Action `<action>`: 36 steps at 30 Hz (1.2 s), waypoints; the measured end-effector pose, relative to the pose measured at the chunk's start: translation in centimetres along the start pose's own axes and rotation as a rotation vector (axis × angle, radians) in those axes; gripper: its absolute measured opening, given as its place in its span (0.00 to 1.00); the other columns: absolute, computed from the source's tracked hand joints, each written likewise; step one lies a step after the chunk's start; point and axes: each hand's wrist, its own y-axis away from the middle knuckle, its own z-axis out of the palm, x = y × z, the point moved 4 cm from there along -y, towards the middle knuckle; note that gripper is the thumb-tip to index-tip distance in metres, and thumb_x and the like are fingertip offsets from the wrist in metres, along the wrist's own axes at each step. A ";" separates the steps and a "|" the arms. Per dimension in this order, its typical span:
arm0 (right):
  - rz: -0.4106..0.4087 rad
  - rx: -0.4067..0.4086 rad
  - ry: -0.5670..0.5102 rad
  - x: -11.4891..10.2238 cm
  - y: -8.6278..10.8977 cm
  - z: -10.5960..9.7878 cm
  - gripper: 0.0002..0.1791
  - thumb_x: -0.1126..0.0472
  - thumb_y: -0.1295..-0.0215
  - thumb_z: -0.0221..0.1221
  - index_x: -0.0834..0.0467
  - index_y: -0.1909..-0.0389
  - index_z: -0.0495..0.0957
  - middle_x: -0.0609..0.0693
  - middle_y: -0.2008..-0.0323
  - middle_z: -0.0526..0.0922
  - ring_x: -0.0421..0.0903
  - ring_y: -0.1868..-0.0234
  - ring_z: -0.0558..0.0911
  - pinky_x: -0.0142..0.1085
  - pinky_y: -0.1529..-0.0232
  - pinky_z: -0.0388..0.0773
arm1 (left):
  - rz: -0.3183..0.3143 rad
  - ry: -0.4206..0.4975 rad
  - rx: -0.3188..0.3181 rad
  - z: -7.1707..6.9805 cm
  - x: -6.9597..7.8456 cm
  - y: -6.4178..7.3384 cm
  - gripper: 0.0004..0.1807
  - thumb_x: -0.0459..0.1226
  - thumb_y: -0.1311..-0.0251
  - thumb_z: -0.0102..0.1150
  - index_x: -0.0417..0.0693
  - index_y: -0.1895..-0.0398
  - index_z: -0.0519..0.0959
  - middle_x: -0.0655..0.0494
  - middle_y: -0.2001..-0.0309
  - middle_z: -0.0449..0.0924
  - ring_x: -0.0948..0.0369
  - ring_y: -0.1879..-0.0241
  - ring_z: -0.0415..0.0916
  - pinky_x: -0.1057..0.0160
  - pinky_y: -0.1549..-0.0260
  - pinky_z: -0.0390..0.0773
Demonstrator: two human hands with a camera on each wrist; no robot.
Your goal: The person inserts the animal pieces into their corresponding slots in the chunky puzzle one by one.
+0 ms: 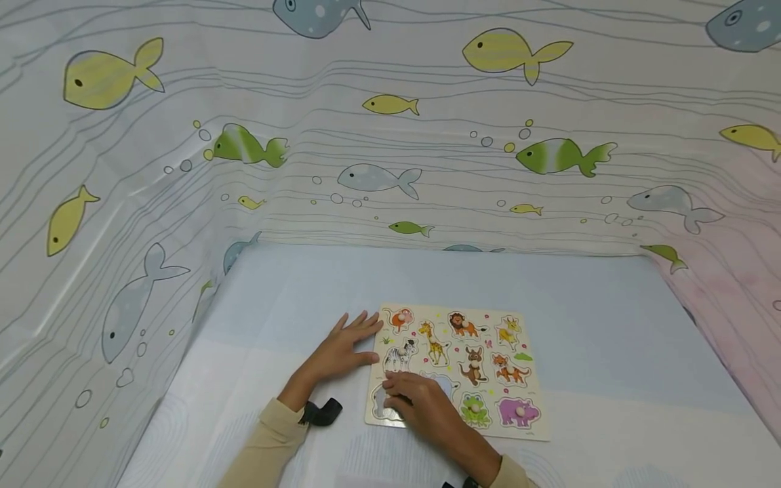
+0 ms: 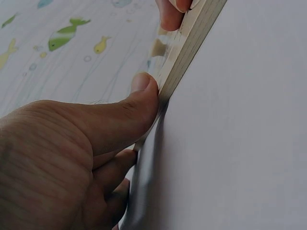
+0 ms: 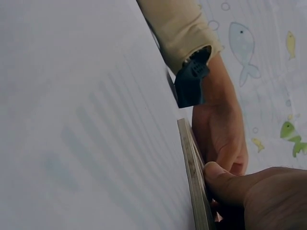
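A wooden animal puzzle board [image 1: 455, 393] lies flat on the table. My left hand [image 1: 346, 350] rests at its left edge with fingers spread; in the left wrist view the thumb [image 2: 141, 98] touches the board's side. My right hand [image 1: 427, 407] is over the lower left of the board, fingers bent, pinching a grey animal puzzle piece [image 1: 379, 401] at the lower-left recess. The fingers cover much of that piece, and its knob is hidden. A pale blue-grey animal piece [image 1: 444, 383] is partly covered by the same hand.
Other pieces sit in the board, among them a zebra [image 1: 400, 353], a frog [image 1: 474, 409] and a purple hippo [image 1: 518, 411]. A pale cloth [image 1: 610, 352] covers the table. Fish-patterned sheeting [image 1: 342, 142] stands behind and on both sides.
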 end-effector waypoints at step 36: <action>0.038 -0.100 0.000 0.1 0.1 -0.7 0.18 0.58 0.41 0.69 0.58 0.49 0.85 0.49 0.44 0.85 0.47 0.39 0.82 0.42 0.39 0.80 | 0.036 -0.014 0.014 0.2 -0.3 -0.2 0.40 0.49 0.41 0.67 0.48 0.27 0.67 0.50 0.24 0.60 0.48 0.21 0.50 0.41 0.22 0.36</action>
